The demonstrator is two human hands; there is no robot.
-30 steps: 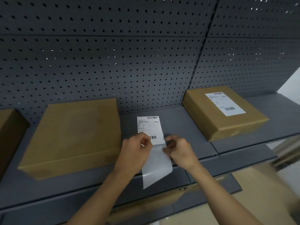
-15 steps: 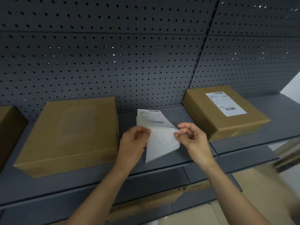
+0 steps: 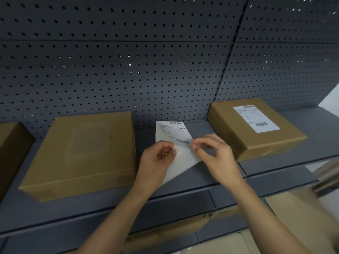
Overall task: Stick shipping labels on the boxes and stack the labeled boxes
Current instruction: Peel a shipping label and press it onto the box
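Both hands hold a white shipping label [image 3: 172, 132] above the grey shelf [image 3: 275, 165], between two brown boxes. My left hand [image 3: 157, 160] pinches the glossy backing sheet [image 3: 183, 160] at its left edge. My right hand [image 3: 214, 154] pinches the printed label's lower right corner, where it lifts off the backing. A plain brown box [image 3: 82, 153] without a label lies flat to the left. A second brown box [image 3: 255, 129] on the right carries a white label [image 3: 255, 118] on its top.
A dark perforated back panel [image 3: 128, 70] rises behind the shelf. Part of another brown box [image 3: 11, 143] shows at the far left edge. Below the shelf lie flat cardboard pieces [image 3: 302, 217] and a lower shelf edge.
The label has risen off the shelf and now tilts toward me. The printed sheet has peeled further from the backing, and my right hand has moved up and to the right.
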